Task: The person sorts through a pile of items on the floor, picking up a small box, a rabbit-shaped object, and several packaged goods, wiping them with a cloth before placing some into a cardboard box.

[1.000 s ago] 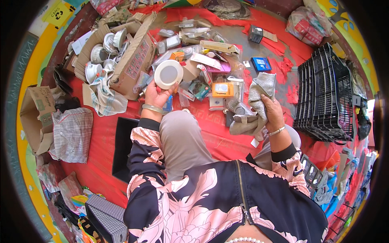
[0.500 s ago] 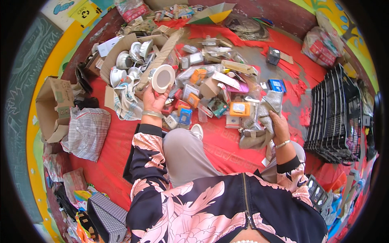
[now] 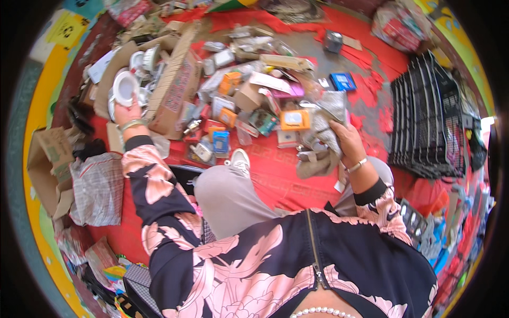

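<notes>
Red sheeting (image 3: pixel 286 177) covers the floor. Left: bare left hand (image 3: pixel 128 112) grips a round white downlight (image 3: pixel 125 88) by its rim, over the open brown cardboard carton (image 3: pixel 177 98) of similar white lamps (image 3: pixel 150 57); one second ago it was right of the carton. Contact beneath: cannot tell. Judged: putting-away stage, lamp not yet released. Centre: pile of small boxed goods (image 3: pixel 246 99). Right: bare right hand (image 3: pixel 347 142), fingers curled on a grey fabric cloth (image 3: pixel 333 108); beyond, black plastic crate (image 3: pixel 424 122).
</notes>
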Demonstrator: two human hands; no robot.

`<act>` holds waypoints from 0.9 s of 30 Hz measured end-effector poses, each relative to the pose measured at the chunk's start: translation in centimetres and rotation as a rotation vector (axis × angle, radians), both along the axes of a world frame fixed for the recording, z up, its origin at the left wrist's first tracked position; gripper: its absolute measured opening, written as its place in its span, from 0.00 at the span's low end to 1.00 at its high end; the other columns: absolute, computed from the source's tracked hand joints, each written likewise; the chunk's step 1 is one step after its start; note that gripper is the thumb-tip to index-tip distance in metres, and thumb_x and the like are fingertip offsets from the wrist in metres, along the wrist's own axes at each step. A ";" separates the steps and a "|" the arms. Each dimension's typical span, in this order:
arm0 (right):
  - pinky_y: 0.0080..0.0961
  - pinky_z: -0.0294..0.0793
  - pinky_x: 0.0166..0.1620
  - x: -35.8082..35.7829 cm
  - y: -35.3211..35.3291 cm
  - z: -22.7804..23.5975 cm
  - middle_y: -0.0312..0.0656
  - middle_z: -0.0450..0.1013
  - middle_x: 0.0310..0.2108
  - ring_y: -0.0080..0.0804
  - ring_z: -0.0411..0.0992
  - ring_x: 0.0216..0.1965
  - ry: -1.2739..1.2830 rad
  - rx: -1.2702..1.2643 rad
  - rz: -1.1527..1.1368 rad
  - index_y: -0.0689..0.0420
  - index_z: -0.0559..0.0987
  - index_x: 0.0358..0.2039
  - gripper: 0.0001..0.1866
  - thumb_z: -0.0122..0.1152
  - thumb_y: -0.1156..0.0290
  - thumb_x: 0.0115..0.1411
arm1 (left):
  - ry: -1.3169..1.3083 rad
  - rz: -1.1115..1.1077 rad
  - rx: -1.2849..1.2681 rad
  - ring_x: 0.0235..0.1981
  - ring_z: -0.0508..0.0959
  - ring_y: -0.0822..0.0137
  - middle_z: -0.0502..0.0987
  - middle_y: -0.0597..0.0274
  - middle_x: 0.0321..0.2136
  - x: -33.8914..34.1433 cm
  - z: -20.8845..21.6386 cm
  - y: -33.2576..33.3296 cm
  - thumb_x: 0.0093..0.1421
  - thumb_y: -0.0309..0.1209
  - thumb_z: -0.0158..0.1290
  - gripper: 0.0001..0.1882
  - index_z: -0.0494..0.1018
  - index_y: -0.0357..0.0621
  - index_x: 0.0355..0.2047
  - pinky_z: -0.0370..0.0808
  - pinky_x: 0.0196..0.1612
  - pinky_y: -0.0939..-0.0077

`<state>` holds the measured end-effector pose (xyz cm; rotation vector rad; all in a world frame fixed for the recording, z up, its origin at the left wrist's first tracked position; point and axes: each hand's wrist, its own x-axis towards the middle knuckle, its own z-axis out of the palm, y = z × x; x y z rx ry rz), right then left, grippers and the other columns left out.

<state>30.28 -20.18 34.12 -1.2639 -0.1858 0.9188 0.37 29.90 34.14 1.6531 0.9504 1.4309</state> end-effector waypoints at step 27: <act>0.19 0.72 0.24 1.8 -3.6 3.0 0.41 0.74 0.30 0.26 0.73 0.23 0.105 0.060 -0.084 0.63 0.70 0.44 0.14 0.51 0.70 0.60 | 0.551 0.131 0.151 0.35 0.76 0.52 0.77 0.49 0.32 17.3 -9.6 0.9 0.51 0.39 0.50 0.16 0.76 0.41 0.35 0.71 0.43 0.65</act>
